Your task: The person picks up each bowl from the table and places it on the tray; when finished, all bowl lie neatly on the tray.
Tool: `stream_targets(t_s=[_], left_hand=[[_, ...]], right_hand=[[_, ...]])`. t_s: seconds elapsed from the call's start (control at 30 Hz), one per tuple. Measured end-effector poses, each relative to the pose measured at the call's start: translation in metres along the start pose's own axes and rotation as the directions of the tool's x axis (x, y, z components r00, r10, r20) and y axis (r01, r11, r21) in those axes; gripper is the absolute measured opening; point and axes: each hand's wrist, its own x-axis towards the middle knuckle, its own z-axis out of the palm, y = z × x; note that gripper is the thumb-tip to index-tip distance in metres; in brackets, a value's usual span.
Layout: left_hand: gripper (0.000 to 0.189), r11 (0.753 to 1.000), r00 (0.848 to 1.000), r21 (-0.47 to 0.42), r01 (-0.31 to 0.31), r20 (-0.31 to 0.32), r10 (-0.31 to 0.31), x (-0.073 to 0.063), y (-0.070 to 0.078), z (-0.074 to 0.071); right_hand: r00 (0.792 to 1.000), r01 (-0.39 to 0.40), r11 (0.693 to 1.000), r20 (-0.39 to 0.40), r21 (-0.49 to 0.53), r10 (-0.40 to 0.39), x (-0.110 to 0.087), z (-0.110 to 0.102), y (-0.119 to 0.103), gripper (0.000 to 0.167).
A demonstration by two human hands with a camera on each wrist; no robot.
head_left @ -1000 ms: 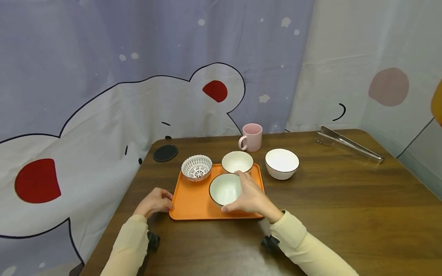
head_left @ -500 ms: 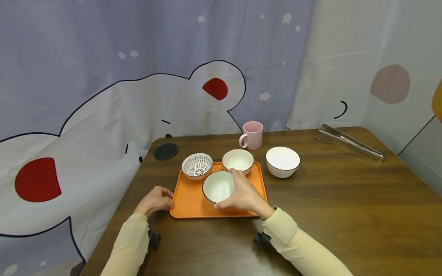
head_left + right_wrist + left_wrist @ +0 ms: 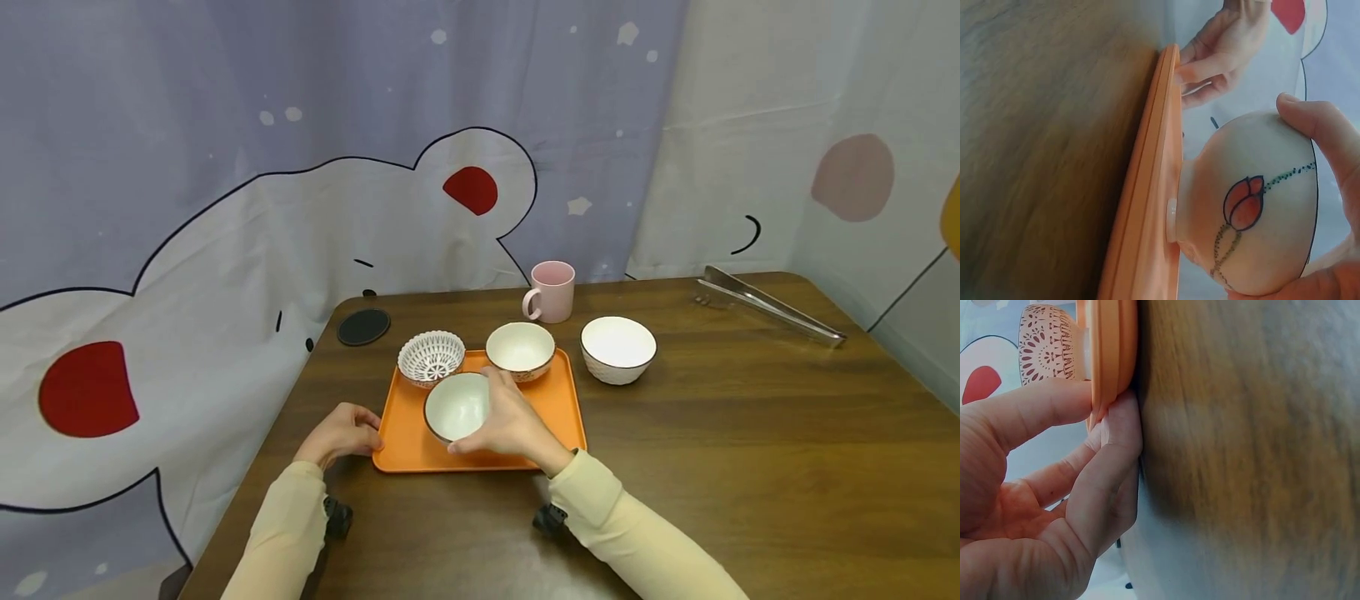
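Observation:
My left hand [image 3: 343, 435] pinches the left rim of an orange tray [image 3: 401, 425]; in the left wrist view its thumb lies above the rim and a finger below. My right hand [image 3: 512, 423] grips a pale bowl [image 3: 454, 408] with a dark rim over the tray's front left part. A red flower bud shows on this bowl [image 3: 1266, 206] in the right wrist view. Whether its foot touches the tray I cannot tell. Behind it on the tray stand a white patterned bowl [image 3: 431, 357] at the left and a cream bowl [image 3: 521, 348] at the right.
Right of the tray stands a white textured bowl [image 3: 618, 348]. A pink mug [image 3: 552, 292] is at the back, with a round black coaster [image 3: 363, 327] at the back left. Metal tongs [image 3: 772, 307] lie at the far right of the wooden table [image 3: 720, 467].
My right hand has carried the pale bowl left across the tray, from its front middle toward the front left. My left hand keeps its hold on the tray rim.

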Motion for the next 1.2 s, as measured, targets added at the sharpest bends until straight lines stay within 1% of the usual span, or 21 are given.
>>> stream_targets(t_s=[0.2, 0.3, 0.53, 0.67, 0.83, 1.07, 1.13, 1.2], left_hand=[[0.037, 1.0, 1.0, 0.004, -0.001, 0.006, 0.001, 0.002, 0.003, 0.001], [0.037, 1.0, 1.0, 0.0, -0.009, 0.01, 0.009, 0.002, 0.005, 0.002], [0.037, 1.0, 1.0, 0.014, -0.019, 0.012, 0.019, 0.005, 0.007, 0.003], [0.036, 1.0, 1.0, 0.019, -0.021, 0.013, 0.021, 0.006, 0.009, 0.005], [0.035, 1.0, 1.0, 0.018, -0.025, 0.019, 0.025, 0.007, 0.009, 0.006], [0.034, 0.999, 0.998, 0.0, -0.048, 0.028, 0.048, 0.007, 0.005, 0.003], [0.034, 0.999, 0.999, -0.003, -0.046, 0.025, 0.046, 0.005, 0.001, 0.002], [0.035, 0.999, 0.999, -0.007, -0.04, 0.018, 0.04, 0.002, -0.004, 0.0]], right_hand=[[1.0, 0.03, 0.999, -0.005, -0.013, -0.03, 0.002, 0.006, -0.006, 0.107], [1.0, 0.026, 1.0, 0.001, -0.014, -0.026, 0.003, 0.011, -0.01, 0.106], [1.0, 0.001, 0.999, 0.027, -0.036, 0.0, 0.008, 0.023, -0.012, 0.114], [0.999, -0.01, 0.999, 0.034, -0.044, 0.011, 0.01, 0.029, -0.011, 0.115], [0.998, -0.013, 0.997, 0.053, -0.078, 0.017, 0.012, 0.033, -0.012, 0.117], [0.994, -0.016, 0.986, 0.1, -0.166, 0.033, 0.016, 0.038, -0.021, 0.122], [0.992, -0.011, 0.984, 0.12, -0.175, 0.033, 0.016, 0.042, -0.024, 0.123], [0.989, -0.011, 0.987, 0.141, -0.163, 0.034, 0.015, 0.047, -0.025, 0.124]])
